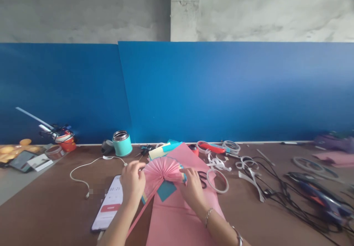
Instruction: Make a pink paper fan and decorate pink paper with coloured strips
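A pleated pink paper fan (163, 168) is spread in a half circle between my hands. My left hand (133, 179) is closed on the fan's left side, and my right hand (193, 187) grips its right side, where blue and yellow edging shows. Beneath the fan lies a large pink paper sheet (179, 220). A small teal paper piece (166, 190) rests on that sheet, just below the fan's centre. Dark scissor handles (202, 179) poke out beside my right hand. The fingertips of both hands are partly hidden by the paper.
A phone (109, 205) lies by my left forearm, near a white cable (80, 180). Behind stands an open teal jar (122, 144). Tape rolls (227, 187) and paper scraps (218, 163) lie to the right, then black cables (279, 181) and a blue-black tool (320, 196).
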{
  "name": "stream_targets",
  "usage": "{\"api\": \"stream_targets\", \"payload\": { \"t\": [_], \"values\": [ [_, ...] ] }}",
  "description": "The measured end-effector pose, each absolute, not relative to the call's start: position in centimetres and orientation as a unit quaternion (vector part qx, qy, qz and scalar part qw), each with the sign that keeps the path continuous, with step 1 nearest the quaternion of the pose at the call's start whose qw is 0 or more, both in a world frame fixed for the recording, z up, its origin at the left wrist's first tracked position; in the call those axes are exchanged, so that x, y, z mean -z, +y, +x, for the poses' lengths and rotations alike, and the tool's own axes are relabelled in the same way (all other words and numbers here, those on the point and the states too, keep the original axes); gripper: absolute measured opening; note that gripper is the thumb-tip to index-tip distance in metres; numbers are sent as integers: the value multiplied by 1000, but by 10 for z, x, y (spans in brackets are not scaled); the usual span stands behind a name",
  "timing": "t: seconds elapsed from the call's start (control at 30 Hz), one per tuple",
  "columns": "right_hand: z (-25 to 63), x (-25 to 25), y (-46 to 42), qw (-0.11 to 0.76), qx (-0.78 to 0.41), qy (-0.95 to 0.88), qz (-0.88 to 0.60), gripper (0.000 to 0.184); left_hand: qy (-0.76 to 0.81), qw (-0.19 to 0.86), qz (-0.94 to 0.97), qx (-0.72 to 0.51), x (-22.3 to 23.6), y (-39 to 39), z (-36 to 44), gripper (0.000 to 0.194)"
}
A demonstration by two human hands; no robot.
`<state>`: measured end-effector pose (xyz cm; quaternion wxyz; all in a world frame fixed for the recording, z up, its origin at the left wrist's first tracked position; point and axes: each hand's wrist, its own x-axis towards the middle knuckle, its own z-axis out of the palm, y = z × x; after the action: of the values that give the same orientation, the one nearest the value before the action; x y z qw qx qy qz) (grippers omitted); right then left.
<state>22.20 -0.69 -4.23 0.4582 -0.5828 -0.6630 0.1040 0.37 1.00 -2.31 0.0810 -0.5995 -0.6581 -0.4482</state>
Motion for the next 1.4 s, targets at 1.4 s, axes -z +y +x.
{"api": "stream_targets", "payload": {
  "t": [1.4],
  "values": [
    [212, 30, -25, 186, 6, -790, -584, 17, -485, -85, -796, 351, 46, 6, 41, 30]
  ]
}}
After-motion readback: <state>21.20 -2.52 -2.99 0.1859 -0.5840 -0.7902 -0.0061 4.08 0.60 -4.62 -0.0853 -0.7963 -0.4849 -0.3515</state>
